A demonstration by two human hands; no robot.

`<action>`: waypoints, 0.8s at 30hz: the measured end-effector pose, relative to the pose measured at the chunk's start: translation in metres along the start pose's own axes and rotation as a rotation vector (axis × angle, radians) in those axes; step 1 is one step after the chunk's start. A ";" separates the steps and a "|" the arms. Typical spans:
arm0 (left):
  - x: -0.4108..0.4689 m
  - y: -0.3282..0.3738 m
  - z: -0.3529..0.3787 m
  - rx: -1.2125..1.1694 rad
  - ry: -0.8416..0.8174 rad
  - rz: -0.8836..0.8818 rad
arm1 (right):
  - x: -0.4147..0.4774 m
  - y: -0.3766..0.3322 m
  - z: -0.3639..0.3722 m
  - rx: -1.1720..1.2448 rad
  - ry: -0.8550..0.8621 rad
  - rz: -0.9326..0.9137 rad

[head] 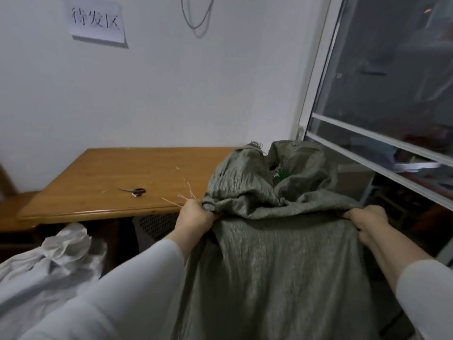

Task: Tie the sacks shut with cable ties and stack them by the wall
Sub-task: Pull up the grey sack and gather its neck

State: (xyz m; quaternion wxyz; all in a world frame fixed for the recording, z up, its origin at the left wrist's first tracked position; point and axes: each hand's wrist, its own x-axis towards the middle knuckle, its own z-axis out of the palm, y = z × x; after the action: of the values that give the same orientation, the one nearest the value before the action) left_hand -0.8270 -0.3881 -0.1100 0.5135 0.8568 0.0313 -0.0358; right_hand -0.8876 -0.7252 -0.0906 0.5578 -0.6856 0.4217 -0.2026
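You hold the green sack (269, 253) up in front of you, just beside the table (98, 168). Your left hand (196, 214) grips a bunch of cloth on one side and your right hand (365, 219) grips the other, fingers curled tight, so the sack does not flop over. Its mouth is on top, wide open and not tied yet. The thin pale strips (181, 197) on the table edge by your left hand may be cable ties, but they are too small to be sure. A white sack (49, 261) lies low on your left.
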 end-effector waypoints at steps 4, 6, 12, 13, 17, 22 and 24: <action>0.039 -0.049 0.011 0.031 -0.066 -0.079 | 0.030 0.029 0.054 -0.111 -0.035 0.067; 0.058 -0.072 0.017 0.048 -0.090 -0.119 | 0.045 0.042 0.079 -0.159 -0.076 0.112; 0.102 -0.121 0.036 0.095 -0.146 -0.179 | 0.080 0.071 0.144 -0.261 -0.199 0.145; 0.109 -0.125 0.040 0.119 -0.143 -0.180 | 0.088 0.077 0.154 -0.272 -0.203 0.131; 0.134 -0.138 0.057 0.195 -0.133 -0.192 | 0.123 0.095 0.193 -0.299 -0.228 0.095; 0.152 -0.152 0.094 0.270 -0.146 -0.306 | 0.165 0.119 0.227 -0.349 -0.355 0.091; 0.154 -0.158 0.111 0.313 -0.178 -0.342 | 0.179 0.129 0.229 -0.355 -0.414 0.122</action>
State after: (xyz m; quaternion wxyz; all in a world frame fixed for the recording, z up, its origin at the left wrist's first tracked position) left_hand -0.6917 -0.4087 -0.3151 0.3619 0.9016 0.1243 -0.2019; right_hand -0.6614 -0.7356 -0.3138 0.5144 -0.7726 0.3683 0.0527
